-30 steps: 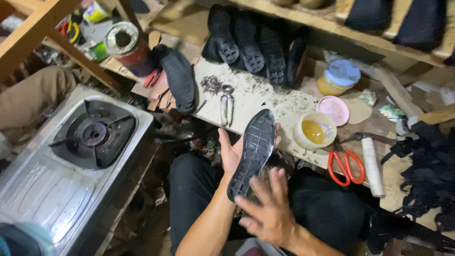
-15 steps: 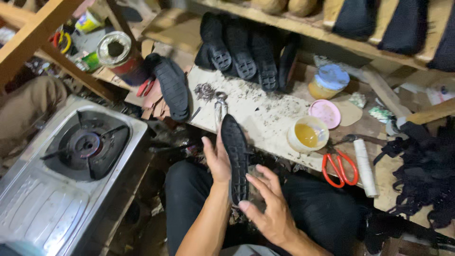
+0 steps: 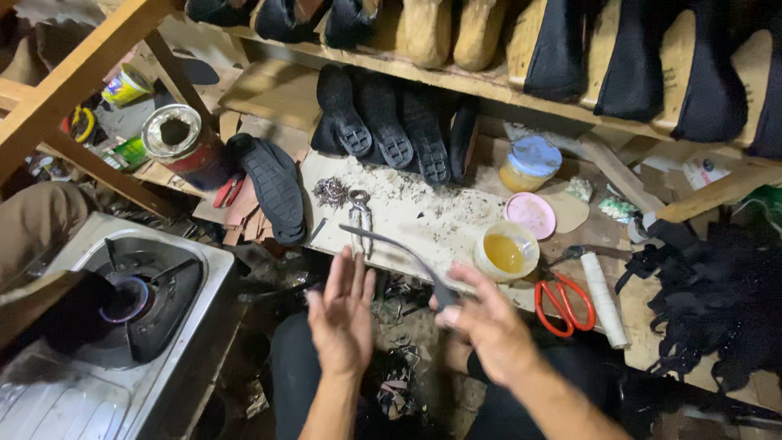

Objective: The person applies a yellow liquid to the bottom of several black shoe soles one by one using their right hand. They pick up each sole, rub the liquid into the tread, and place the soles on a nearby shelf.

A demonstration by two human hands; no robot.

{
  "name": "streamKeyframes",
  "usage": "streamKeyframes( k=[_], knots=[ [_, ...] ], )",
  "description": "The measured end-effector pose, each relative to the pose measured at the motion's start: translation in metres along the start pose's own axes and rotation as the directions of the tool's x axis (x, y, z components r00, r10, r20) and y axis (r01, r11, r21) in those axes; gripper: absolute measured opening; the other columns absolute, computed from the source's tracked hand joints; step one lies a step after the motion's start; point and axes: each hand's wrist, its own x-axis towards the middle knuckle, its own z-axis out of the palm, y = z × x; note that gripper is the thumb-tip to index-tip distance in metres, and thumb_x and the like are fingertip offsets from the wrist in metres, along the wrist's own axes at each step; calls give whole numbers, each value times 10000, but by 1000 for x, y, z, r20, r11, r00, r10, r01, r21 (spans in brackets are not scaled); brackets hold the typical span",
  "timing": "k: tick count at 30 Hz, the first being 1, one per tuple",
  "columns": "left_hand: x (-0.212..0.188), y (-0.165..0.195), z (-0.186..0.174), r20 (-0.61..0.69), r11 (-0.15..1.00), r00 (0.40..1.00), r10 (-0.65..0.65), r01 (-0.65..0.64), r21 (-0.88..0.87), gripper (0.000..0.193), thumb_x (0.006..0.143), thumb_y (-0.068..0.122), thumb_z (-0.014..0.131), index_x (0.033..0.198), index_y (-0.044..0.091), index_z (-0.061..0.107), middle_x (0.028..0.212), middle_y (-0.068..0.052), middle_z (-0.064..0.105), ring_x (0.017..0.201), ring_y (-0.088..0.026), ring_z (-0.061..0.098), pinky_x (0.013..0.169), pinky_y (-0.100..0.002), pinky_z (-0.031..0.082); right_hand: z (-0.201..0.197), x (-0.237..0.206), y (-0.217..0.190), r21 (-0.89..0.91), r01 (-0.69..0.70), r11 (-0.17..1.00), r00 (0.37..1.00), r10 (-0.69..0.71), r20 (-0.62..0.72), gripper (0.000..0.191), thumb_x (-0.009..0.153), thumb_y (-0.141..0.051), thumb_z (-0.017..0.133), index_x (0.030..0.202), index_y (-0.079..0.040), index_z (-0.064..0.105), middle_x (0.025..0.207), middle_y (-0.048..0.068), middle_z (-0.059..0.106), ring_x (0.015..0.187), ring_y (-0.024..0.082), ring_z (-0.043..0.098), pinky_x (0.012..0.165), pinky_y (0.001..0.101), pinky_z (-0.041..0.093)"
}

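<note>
My right hand (image 3: pixel 489 326) pinches the near end of a black shoe sole (image 3: pixel 407 257) between thumb and fingers, the sole seen edge-on as a thin curved strip that runs up and left over the near edge of the pale work board (image 3: pixel 423 216); my left hand (image 3: pixel 342 314) is open, palm up and fingers spread, just left of the sole and not touching it, so only one grip carries the piece; if that pinch slackens, I judge the sole would drop among the scraps on the floor between my knees. The open cup of yellow glue (image 3: pixel 505 253) stands just right of my right hand, near the board's edge; a careless swing of the sole or wrist could tip it, and glue would run toward the red-handled scissors (image 3: pixel 564 305) and the white roll (image 3: pixel 604 297) beside them. The pincers (image 3: pixel 359 216) and a small heap of tacks (image 3: pixel 330 191) lie just beyond my left fingertips; a sweep of the sole's far tip could scatter them. On the near left the gas burner (image 3: pixel 122 297) shows a blue flame with something dark held at it; a rubber sole or a glue-wet hand straying that way risks scorching. Another sole (image 3: pixel 275 191) lies tread-up at the far left of the board.
</note>
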Motion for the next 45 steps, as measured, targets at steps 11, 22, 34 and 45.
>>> streamKeyframes(
  k=[11,22,34,45],
  knots=[
    [-40,34,-102,-126,975,990,-69,94,204,704,1006,405,403,1527,-64,336,1592,-250,400,1448,-427,422,1162,-553,341,-11,165,-116,-332,461,823,837,-528,-147,749,813,-39,752,1493,-52,438,1321,122,579,1070,255,664,850,367,579],
    [-25,32,-93,-115,977,990,-80,101,187,655,997,335,469,1481,-97,383,1502,-312,493,1373,-450,523,1099,-544,438,3,214,-110,-956,292,27,694,-693,192,835,704,-227,805,1483,-92,538,1464,262,498,1296,447,518,1048,496,458],
    [-29,9,-122,17,916,993,-119,104,387,485,1025,177,490,1440,-73,483,1434,-249,589,1324,-349,591,1106,-458,472,-35,72,-44,-869,481,113,795,-475,378,522,835,-192,721,1321,-30,623,1157,151,711,1063,285,694,933,375,526],
    [44,51,-88,116,258,940,322,-205,944,459,970,219,631,1378,16,578,1455,-175,581,1374,-299,526,1156,-412,386,-90,-21,134,-970,-213,-118,977,-7,-214,511,857,-427,768,1350,-333,667,693,86,641,666,142,605,731,262,526]
  ],
)
